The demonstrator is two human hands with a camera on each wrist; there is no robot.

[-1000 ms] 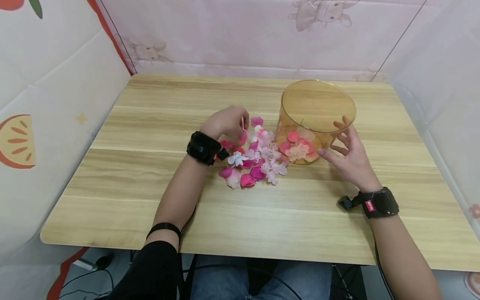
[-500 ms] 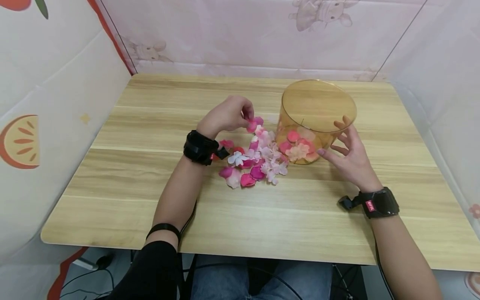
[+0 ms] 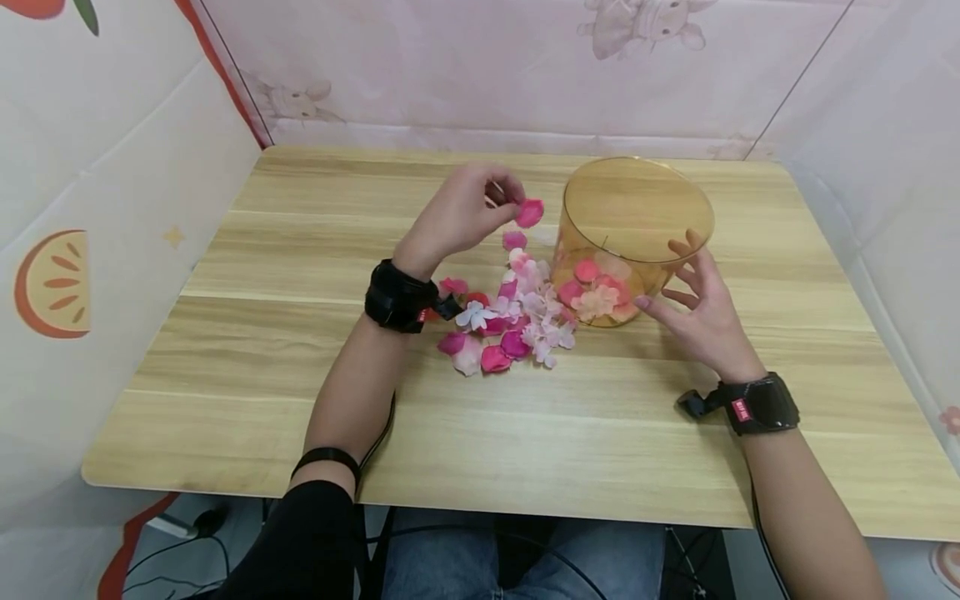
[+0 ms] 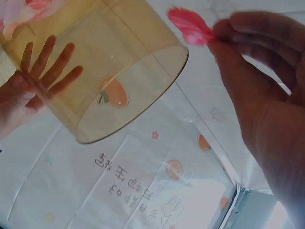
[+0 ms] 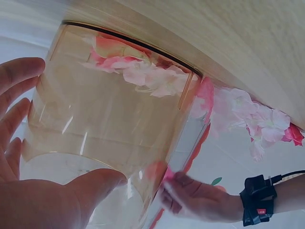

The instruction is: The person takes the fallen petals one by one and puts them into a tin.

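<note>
Petal (image 3: 529,212), a single pink one, is pinched between the thumb and fingertips of the left hand (image 3: 461,212), held up in the air above the table (image 3: 300,250) and just to the left of the rim of the amber see-through tub (image 3: 636,237). It sticks out from the fingertips toward the tub, so the tub's open mouth lies to the right of the petal and slightly beyond it, with only a small gap between them; the left hand is plainly the nearer one to that opening. The wrist view from the left shows the same thing from below: the petal (image 4: 190,26) at the fingertips, the tub (image 4: 105,71) beside it. The right hand (image 3: 693,304) rests against the tub's near right side with fingers spread and nearly straight, steadying it rather than gripping it; the right wrist view shows the thumb and fingers flat on the tub wall (image 5: 109,129). Several petals already lie on the tub's bottom, and a loose heap of pink and white petals (image 3: 510,321) lies on the table between the two forearms, touching the tub's base. Compared with a second ago, the left hand has risen from the heap, where it was low among the petals, and has carried its petal up and rightward toward the tub, while the right hand and the tub have stayed put
</note>
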